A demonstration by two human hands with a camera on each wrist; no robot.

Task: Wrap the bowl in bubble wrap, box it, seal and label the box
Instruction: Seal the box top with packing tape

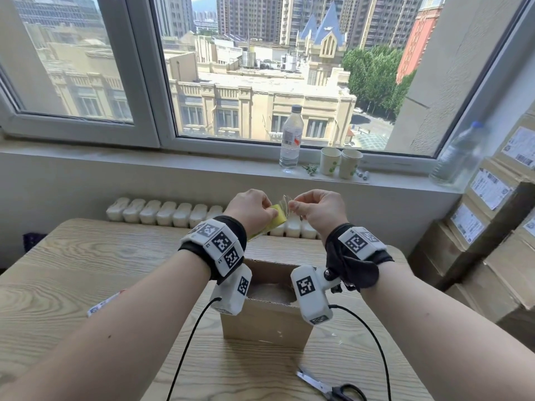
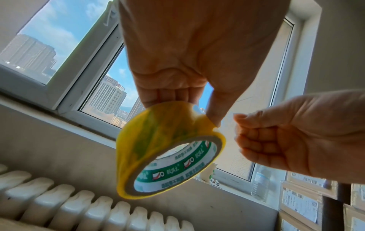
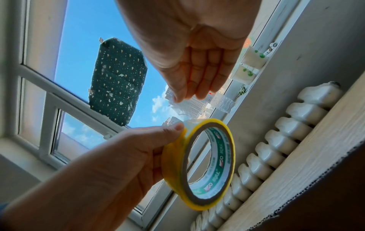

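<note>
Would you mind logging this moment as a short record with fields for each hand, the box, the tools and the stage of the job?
left hand: grips the tape roll, held up above the box
right hand: pinches the clear loose end of tape, pulled a little off the roll
box: on the table, top open, wrapped contents inside
scissors: lying on the table, near side of the box, untouched
stage: box not yet sealed; no label visible on it
</note>
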